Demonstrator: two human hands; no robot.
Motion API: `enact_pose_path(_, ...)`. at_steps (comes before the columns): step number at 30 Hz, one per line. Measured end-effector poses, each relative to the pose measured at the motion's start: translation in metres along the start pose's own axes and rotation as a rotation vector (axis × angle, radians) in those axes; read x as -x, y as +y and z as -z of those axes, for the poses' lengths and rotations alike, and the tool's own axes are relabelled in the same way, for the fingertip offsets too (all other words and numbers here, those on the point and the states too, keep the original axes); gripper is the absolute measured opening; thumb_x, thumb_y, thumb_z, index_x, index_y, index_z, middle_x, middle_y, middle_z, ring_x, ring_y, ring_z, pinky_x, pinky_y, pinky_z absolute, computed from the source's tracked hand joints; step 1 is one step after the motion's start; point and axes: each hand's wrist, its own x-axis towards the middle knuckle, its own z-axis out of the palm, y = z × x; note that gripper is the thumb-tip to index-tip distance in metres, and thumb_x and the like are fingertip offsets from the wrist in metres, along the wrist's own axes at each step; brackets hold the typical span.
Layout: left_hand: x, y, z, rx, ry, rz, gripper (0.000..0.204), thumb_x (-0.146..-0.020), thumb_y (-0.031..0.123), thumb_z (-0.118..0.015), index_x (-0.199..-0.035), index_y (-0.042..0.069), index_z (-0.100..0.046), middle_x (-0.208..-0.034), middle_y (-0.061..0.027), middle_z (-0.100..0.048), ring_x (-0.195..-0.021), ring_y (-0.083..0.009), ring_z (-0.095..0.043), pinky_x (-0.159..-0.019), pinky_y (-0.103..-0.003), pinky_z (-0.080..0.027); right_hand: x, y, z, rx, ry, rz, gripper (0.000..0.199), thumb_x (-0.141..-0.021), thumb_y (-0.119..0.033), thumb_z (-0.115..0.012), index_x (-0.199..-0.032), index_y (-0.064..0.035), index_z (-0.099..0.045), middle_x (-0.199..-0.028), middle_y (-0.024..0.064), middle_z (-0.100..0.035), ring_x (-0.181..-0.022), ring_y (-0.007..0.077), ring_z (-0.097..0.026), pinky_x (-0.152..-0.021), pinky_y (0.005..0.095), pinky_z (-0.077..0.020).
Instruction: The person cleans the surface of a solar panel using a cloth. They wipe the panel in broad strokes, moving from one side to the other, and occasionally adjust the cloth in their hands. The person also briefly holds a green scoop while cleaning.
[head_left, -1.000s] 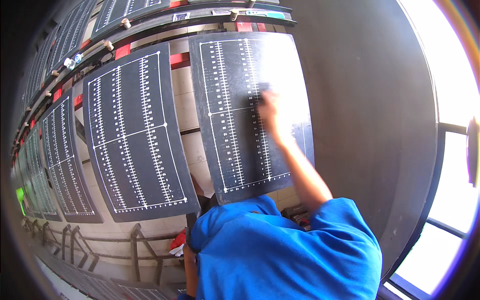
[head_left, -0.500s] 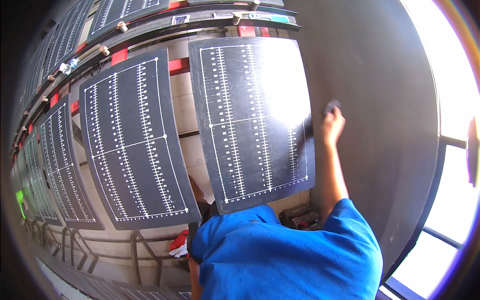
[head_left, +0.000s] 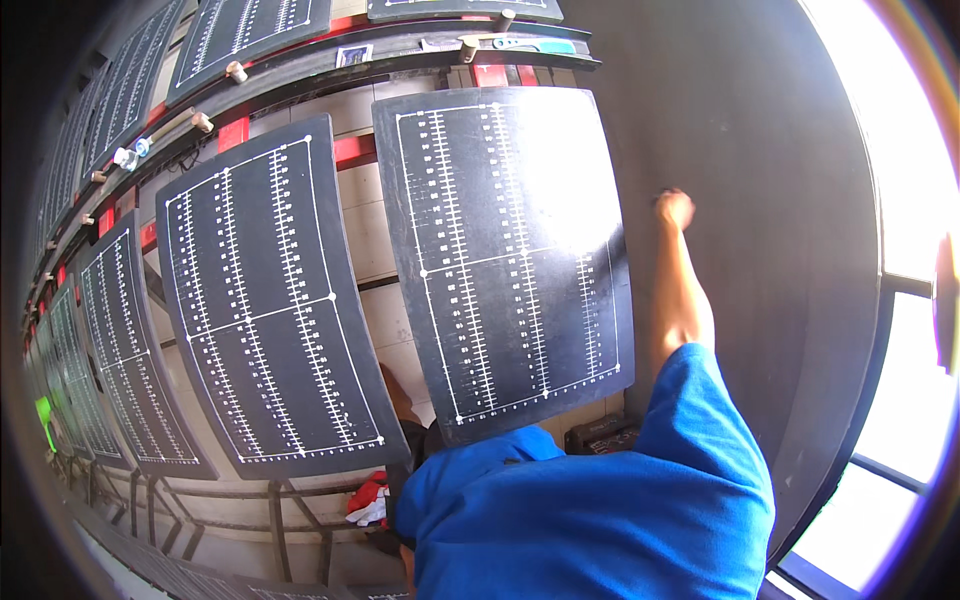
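My right arm, in a blue sleeve, reaches forward along the grey wall (head_left: 760, 250) on the right. At its end my right hand (head_left: 677, 208) is closed around a small dark object (head_left: 661, 197), mostly hidden by the fingers and blurred. The hand is just right of a black board (head_left: 480, 330) with white scale lines, dots and a border. A bright patch of light glares on that board's upper right. Of my left arm only a sliver shows by the blue shirt; my left hand is out of view.
More marked black boards, one of them close by (head_left: 270, 390), stand in a row leftward. Behind them runs a dark rail (head_left: 290, 85) with pegs and a blue-handled tool (head_left: 540, 46). Red and white cloth (head_left: 368, 500) lies below, and a dark case (head_left: 600, 435) sits by the wall.
My right hand has shifted slightly up and right, with the arm straighter and the elbow higher. The dark object shows less now. The boards sit a little lower in view.
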Motion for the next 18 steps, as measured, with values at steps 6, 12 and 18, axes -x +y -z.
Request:
enact_pose_path(6,0.027,-0.018,-0.003,0.03,0.108,-0.004,0.045,-0.106,0.044,-0.044,-0.125,0.007,-0.063,-0.11,-0.0117,-0.07,-0.098,-0.0249,-0.068,-0.086,-0.037,-0.052,0.142,-0.347,0.192,-0.796,0.369,0.578,0.027,-0.086,-0.006,-0.06,-0.112,0.003,-0.065,-0.094,0.0185,-0.068,-0.086,0.0336,-0.067,-0.083,0.0445,-0.0531)
enact_pose_path(12,0.018,0.04,-0.008,0.023,0.106,-0.081,0.045,-0.106,0.043,-0.044,-0.123,0.007,-0.065,-0.109,-0.0118,-0.07,-0.098,-0.0258,-0.068,-0.088,-0.037,-0.052,0.144,-0.494,0.196,-0.973,0.29,0.94,0.036,-0.088,-0.005,-0.054,-0.123,-0.0078,-0.061,-0.111,0.0162,-0.059,-0.104,0.0376,-0.057,-0.092,0.045,-0.0502)
enact_pose_path(18,0.023,0.042,-0.005,-0.029,0.123,-0.029,0.045,-0.105,0.043,-0.045,-0.122,0.006,-0.065,-0.11,-0.0114,-0.07,-0.1,-0.0255,-0.067,-0.088,-0.036,-0.051,0.033,-0.431,0.16,-0.887,0.461,0.68,0.024,-0.093,-0.015,-0.054,-0.113,-0.0103,-0.067,-0.11,0.0168,-0.064,-0.104,0.0366,-0.06,-0.093,0.0476,-0.0503)
